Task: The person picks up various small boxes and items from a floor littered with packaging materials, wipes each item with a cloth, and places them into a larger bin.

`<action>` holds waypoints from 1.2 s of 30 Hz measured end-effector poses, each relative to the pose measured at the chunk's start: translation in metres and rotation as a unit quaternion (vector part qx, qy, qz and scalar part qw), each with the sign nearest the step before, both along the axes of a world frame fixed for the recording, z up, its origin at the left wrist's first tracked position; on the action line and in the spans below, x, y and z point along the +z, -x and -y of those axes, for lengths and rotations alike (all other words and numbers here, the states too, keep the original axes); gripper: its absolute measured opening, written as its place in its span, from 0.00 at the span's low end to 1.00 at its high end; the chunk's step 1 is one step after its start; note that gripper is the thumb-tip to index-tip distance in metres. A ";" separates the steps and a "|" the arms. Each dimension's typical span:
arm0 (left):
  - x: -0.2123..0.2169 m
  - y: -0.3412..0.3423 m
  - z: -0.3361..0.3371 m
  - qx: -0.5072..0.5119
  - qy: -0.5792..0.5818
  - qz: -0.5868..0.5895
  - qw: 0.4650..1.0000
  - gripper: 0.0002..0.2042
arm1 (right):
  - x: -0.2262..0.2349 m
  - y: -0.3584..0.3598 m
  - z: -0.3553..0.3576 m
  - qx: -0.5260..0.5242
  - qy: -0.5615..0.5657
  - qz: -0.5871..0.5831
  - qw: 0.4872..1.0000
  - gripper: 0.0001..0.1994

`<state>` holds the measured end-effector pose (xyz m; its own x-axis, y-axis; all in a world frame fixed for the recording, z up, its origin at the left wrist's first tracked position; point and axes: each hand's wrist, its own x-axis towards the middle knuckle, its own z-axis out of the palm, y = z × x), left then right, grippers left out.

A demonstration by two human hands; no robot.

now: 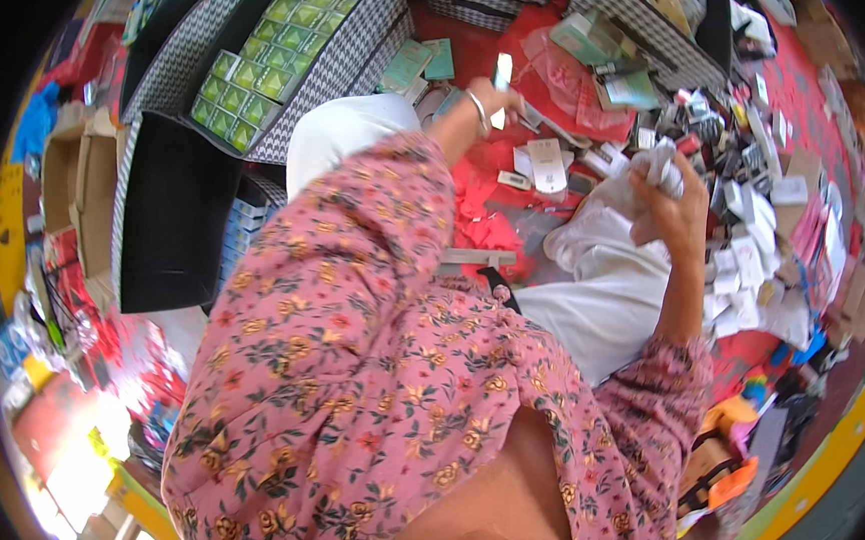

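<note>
My left hand, with a bangle on its wrist, reaches out over the red floor covering. Its fingers are closed round a slim, pale box-like piece, whose exact kind I cannot make out. Closer to me on the right, my right hand grips a crumpled, whitish plastic bag above my white-trousered knee. Between the hands lie a white card tag and a small white box. Pale green boxes rest just left of my left hand.
A houndstooth storage box full of green packets stands at the far left. Beside it is an open black-lined box. Small black and white boxes are heaped on the right. An open cardboard carton stands farther left.
</note>
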<state>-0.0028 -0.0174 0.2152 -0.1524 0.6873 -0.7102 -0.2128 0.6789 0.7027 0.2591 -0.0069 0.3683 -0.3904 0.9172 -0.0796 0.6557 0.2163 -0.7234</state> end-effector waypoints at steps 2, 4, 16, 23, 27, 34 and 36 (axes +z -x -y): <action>0.047 0.028 -0.003 -0.006 -0.134 0.010 0.991 0.08 | -0.013 -0.012 -0.002 -0.022 0.016 -0.038 0.999 0.16; 0.107 0.042 0.004 -0.011 -0.142 -0.051 0.989 0.08 | -0.037 -0.027 -0.008 -0.063 0.059 -0.116 0.989 0.15; 0.182 -0.019 0.094 -0.003 -0.203 0.087 0.975 0.09 | -0.089 -0.093 -0.033 -0.267 0.060 -0.260 0.926 0.20; 0.150 -0.055 0.061 0.003 -0.194 0.270 0.943 0.14 | -0.126 -0.124 -0.049 -0.284 0.099 -0.350 0.887 0.18; 0.098 -0.093 0.019 -0.024 -0.186 0.470 0.862 0.18 | -0.135 -0.153 -0.062 -0.259 0.220 -0.518 0.785 0.18; 0.047 -0.133 -0.018 0.025 -0.104 0.563 0.820 0.21 | -0.089 -0.130 -0.036 -0.269 0.266 -0.575 0.725 0.18; 0.040 -0.153 -0.038 0.022 -0.077 0.527 0.846 0.21 | -0.091 -0.136 -0.043 -0.282 0.216 -0.586 0.728 0.16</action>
<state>0.1497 0.0204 0.2554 0.4821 0.7940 -0.3704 -0.7992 0.5718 0.1853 0.3947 0.0359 0.2772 0.0057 0.9461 -0.3237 -0.5704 -0.2628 -0.7782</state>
